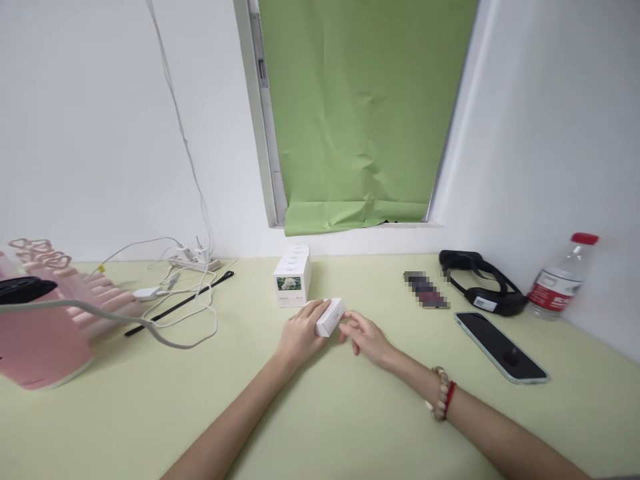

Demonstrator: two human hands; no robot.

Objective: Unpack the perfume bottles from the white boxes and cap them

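Note:
My left hand [301, 335] is closed around a small white box [331, 318], which lies tilted with one end toward my right hand. Dark print too small to read marks that end. Close by on the right, my right hand [367, 337] has its fingers loosely curved and apart, the fingertips at the box's end; I cannot tell whether they touch it. Behind my left hand stands a row of white boxes [291, 291], several deep, the front one bearing a picture of a white flower on green leaves.
To the right are a phone in a pale case [501, 348], a pixelated flat object [426, 290], a black headset [487, 287] and a red-capped bottle [557, 280]. On the left lie white cables [213, 327], a black strap [180, 305], a power strip [195, 263] and a pink container [45, 343].

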